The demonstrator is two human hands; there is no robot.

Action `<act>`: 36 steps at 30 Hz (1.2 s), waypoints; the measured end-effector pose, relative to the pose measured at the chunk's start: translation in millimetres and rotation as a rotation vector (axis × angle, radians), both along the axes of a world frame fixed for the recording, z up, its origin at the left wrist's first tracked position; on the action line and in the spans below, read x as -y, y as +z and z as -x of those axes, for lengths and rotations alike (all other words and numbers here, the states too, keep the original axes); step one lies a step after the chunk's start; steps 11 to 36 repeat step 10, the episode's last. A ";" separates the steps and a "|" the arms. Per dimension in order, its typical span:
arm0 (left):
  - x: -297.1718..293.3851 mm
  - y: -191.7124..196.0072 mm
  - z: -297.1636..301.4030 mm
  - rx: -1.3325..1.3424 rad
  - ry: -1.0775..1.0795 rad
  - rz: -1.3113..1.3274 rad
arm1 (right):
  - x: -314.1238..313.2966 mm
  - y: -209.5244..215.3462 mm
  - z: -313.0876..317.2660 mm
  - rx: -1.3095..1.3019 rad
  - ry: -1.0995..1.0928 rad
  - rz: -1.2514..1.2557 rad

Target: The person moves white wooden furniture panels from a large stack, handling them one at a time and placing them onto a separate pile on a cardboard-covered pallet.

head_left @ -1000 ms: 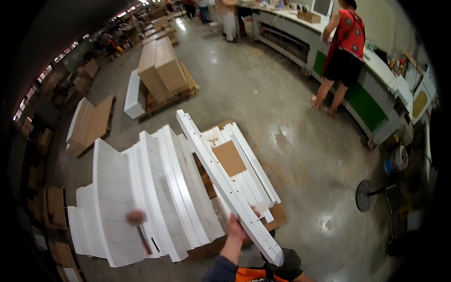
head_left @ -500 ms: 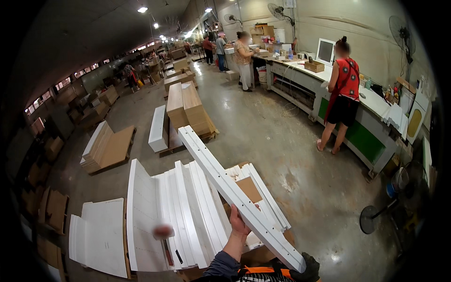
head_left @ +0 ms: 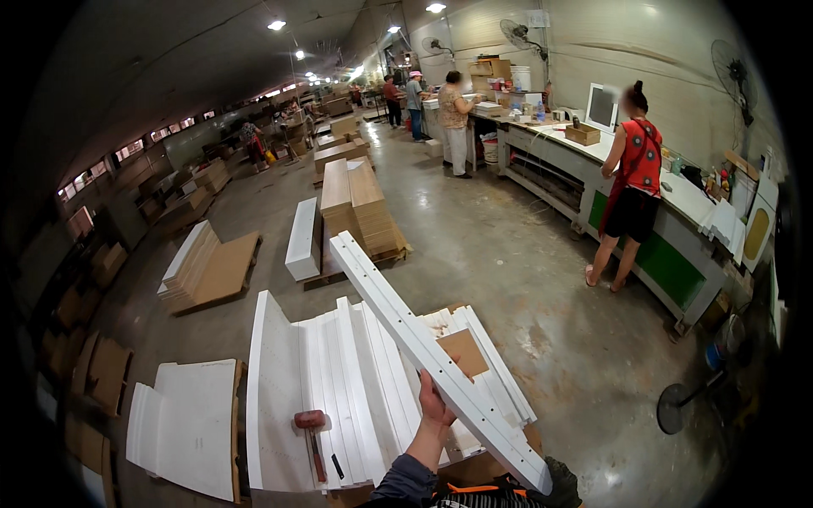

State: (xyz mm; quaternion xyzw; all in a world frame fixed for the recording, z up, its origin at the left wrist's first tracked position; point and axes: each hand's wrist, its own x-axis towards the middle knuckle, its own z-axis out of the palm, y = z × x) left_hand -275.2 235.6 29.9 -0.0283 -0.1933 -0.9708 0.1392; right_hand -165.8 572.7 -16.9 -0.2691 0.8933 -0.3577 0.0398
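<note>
A long white board [head_left: 423, 347] with small dark holes along it slants from the middle of the view down to the lower right. My bare left hand [head_left: 437, 401], below a dark sleeve, is closed round its side. At the near end, my right hand [head_left: 562, 484] in a dark glove grips the board; most of its fingers are hidden. Under the raised board lies a stack of white boards [head_left: 373, 398]. On its left part rest a mallet [head_left: 311, 420] with a reddish head and a slim black tool [head_left: 338, 466]. A brown piece [head_left: 464, 352] lies farther right.
A white panel stack [head_left: 188, 423] stands left. Wood-coloured panels [head_left: 360, 207] and a long white box [head_left: 303, 240] lie ahead on pallets. A person in red [head_left: 639, 161] stands at a long bench [head_left: 593, 144] on the right. A floor fan [head_left: 677, 406] stands near right.
The whole scene has shifted slightly right and down as my view turned. My hands keep hold of the white board, which has barely moved relative to me.
</note>
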 end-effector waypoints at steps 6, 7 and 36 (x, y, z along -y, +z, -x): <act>10.1 1.6 -4.9 0.007 0.051 -0.007 | 19.0 37.8 5.6 0.042 0.021 0.123; 14.2 -4.9 -3.6 0.044 0.057 0.017 | 17.9 28.7 7.8 0.022 0.041 0.118; 21.8 -17.4 -3.1 0.148 0.082 0.074 | 13.5 12.4 10.6 0.026 0.072 0.090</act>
